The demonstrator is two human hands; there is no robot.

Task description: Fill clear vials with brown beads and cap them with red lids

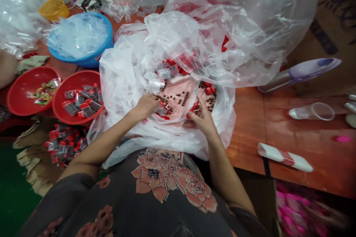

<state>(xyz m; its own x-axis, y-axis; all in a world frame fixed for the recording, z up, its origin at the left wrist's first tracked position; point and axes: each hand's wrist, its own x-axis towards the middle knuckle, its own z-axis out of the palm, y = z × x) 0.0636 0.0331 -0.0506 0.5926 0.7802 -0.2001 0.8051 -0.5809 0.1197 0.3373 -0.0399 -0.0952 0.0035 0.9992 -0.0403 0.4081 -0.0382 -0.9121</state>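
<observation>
At twelve o'clock, within a crumpled clear plastic sheet (pixel 122 81), the curled left hand (pixel 144 105) meets a small clear red-capped vial (pixel 161 110), grip unclear; the half-open right hand (pixel 204 115) hovers empty by loose brown pellets (pixel 180 98).

The left hand (pixel 144 106) is just beside a clear red-capped container (pixel 161 109) on a plastic sheet (pixel 119 92). The right hand (pixel 203 116) is near brown pellets (pixel 180 98).

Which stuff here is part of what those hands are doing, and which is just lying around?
Part of the work:
left hand, beside a small clear red-capped box
right hand, near loose red caps
small brown pieces
crumpled clear plastic sheeting

Lying about:
round blue plastic basin
yellow plastic basket
white-and-red striped tube
</observation>
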